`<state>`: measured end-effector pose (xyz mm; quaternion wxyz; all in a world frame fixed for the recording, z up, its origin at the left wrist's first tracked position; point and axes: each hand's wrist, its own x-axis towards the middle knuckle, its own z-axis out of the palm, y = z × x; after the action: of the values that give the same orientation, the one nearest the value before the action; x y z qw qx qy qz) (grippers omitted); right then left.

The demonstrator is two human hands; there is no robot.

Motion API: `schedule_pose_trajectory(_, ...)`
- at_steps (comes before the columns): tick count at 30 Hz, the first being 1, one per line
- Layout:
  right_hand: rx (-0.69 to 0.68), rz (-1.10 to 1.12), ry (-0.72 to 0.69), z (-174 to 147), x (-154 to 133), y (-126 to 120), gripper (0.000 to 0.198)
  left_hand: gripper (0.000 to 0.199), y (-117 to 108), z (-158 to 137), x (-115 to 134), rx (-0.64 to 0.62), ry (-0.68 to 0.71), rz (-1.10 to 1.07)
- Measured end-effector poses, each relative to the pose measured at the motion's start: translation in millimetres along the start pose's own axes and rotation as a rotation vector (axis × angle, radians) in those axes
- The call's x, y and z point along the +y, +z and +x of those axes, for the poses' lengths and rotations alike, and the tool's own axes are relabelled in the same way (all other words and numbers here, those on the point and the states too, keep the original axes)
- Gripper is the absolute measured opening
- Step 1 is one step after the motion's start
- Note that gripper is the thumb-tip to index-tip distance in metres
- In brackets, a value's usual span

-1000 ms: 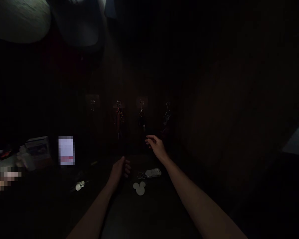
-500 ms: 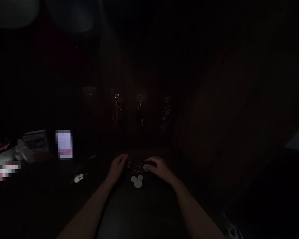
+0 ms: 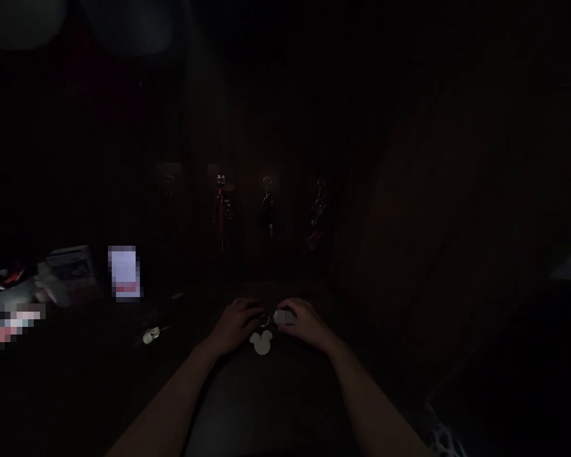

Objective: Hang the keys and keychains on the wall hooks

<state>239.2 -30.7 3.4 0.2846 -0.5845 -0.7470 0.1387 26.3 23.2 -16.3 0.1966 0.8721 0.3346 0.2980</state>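
In the head view, a pale tag shaped like a mouse head with two round ears [image 3: 262, 343] lies on the dark table just below my hands. Above it, metal key rings [image 3: 265, 320] glint between the hands. My left hand [image 3: 236, 325] is closed, thumb and fingertips at the left side of the rings. A small, pale, rounded fob [image 3: 283, 317] is held by my right hand [image 3: 308, 322] between thumb and fingers. Darkness hides the fine detail of both grips.
At left lie some keys [image 3: 151, 335], with a box [image 3: 73, 273] and a bright blurred-out panel [image 3: 125, 271] behind them. Bunches of keys hang from hooks on the back wall, one a reddish bunch [image 3: 223, 212]. A pale lattice object [image 3: 445, 439] sits at lower right.
My left hand has moved right, onto the rings. The pale fob in my right hand now shows more of its face. The mouse-head tag has shifted slightly upward.
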Motion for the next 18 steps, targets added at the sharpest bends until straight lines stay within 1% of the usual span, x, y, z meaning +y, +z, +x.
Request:
schedule_pose_trajectory(2, 0.016, 0.015, 0.007, 0, -4, 0, 0.033, 0.028, -2, 0, 3, -0.003, 0.011, -0.035)
schedule_pose_trajectory(5, 0.047, 0.056, 0.016, -1, -10, -1, 0.032, 0.021, -7, 0, 11, 0.035, -0.011, -0.167)
schedule_pose_trajectory(7, 0.081, 0.077, 0.011, -1, -13, -1, 0.032, 0.017, -10, 0, 18, 0.052, -0.079, -0.262)
schedule_pose_trajectory(11, 0.163, 0.108, -0.029, 1, -13, 2, 0.034, 0.020, -15, 2, 26, 0.059, -0.250, -0.454)
schedule_pose_trajectory(12, 0.183, 0.116, -0.043, 2, -12, 3, 0.034, 0.020, -16, 3, 27, 0.080, -0.279, -0.497)
schedule_pose_trajectory(15, 0.219, 0.127, -0.085, 5, -10, 7, 0.034, 0.019, -18, 8, 26, 0.205, -0.353, -0.589)
schedule_pose_trajectory(17, 0.213, 0.124, -0.111, 6, -11, 9, 0.034, 0.021, -19, 9, 26, 0.272, -0.400, -0.644)
schedule_pose_trajectory(18, 0.202, 0.123, -0.119, 6, -12, 10, 0.035, 0.022, -20, 9, 26, 0.287, -0.420, -0.675)
